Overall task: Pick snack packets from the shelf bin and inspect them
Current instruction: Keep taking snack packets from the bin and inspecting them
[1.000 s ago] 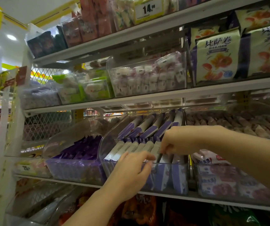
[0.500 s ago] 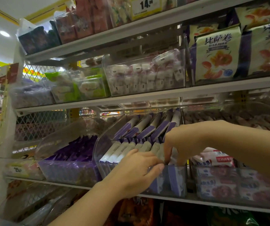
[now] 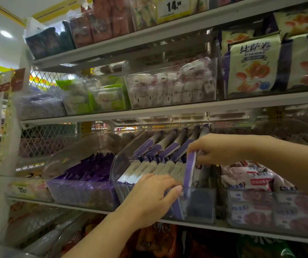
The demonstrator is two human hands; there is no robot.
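Two hands are in the clear bin (image 3: 201, 207), which sits at about 5 o'clock of the view on a metal shelf (image 3: 224, 225). Your right hand (image 3: 214, 148), reaching in from 3 o'clock, pinches the top edge of one purple-and-white snack packet (image 3: 189, 172). Your left hand (image 3: 149, 200), coming up from 7 o'clock, lies with bent fingers over the front row of packets (image 3: 149, 168); whether it grips any, you cannot tell from here. The pinched packet stands at the row's right end, its long axis near upright and its top tipped slightly toward 1 o'clock. Draw it out along that axis, and press your left hand on the neighbours so none ride up.
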